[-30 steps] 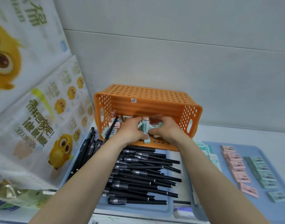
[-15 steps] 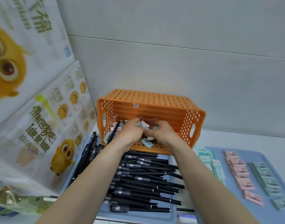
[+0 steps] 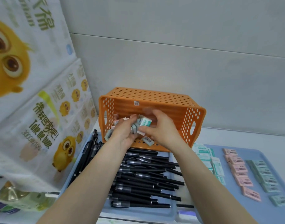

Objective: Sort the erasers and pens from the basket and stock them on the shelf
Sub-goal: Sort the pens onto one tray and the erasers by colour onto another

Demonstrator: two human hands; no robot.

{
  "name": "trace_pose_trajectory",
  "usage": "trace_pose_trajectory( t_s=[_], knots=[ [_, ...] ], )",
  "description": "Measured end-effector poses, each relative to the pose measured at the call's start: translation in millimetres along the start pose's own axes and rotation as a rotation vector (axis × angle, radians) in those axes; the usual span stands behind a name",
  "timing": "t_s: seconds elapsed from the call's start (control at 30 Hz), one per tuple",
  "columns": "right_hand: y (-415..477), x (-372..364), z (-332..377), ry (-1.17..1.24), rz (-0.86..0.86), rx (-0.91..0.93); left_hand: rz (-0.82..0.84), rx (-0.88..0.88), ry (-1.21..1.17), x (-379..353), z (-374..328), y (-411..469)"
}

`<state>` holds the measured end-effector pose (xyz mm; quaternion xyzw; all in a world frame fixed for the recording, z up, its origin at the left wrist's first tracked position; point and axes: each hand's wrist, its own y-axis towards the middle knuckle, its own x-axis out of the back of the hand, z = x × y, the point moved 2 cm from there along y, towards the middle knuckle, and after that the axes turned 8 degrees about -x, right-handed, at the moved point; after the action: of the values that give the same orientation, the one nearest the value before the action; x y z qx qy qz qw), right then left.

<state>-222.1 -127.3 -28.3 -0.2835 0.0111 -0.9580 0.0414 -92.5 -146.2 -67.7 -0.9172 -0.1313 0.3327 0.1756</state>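
**A:** What had changed since a moment before?

**B:** Both hands had been lower, spread over the bottom wall of the orange basket [image 3: 154, 101]. Now they were lifted a little and drawn together. A bunch of erasers [image 3: 135, 128] was between them, inside the mouth of the basket, which lay tipped on its side.

**A:** What did that mean for the task?

**B:** I judged that the gathering was nearly finished, and that carrying the bunch out would come next. One loose eraser [image 3: 148, 140] lay on the lower wall of the basket, just under the hands, so the basket was not yet empty. The pens [image 3: 143, 175] were already piled just in front of the basket. The pink erasers [image 3: 240, 172] lay in a row to the right of the basket and nearer to the person.

**A:** And the grip?

**B:** The left hand [image 3: 122, 135] was palm up, with its fingers curled narrowly around several erasers. The right hand [image 3: 164, 131] closed in from the other side, and its grip pinched a mint eraser [image 3: 145, 122] at the top of the bunch. I could not tell how many erasers they held.
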Motion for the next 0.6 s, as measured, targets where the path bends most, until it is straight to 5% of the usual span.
trace_pose_trajectory(
  t_s=[0.13,0.47,0.6],
  knots=[
    [-15,15,-13,0.292,-0.09,-0.119,-0.017,-0.066,0.034,-2,-3,-5],
    [-94,87,-55,0.308,-0.032,-0.055,0.322,-0.099,0.235,-35,9,-72],
    [-119,141,-84,0.321,-0.272,-0.104,0.358,-0.114,0.236,-42,22,-95]
  ],
)
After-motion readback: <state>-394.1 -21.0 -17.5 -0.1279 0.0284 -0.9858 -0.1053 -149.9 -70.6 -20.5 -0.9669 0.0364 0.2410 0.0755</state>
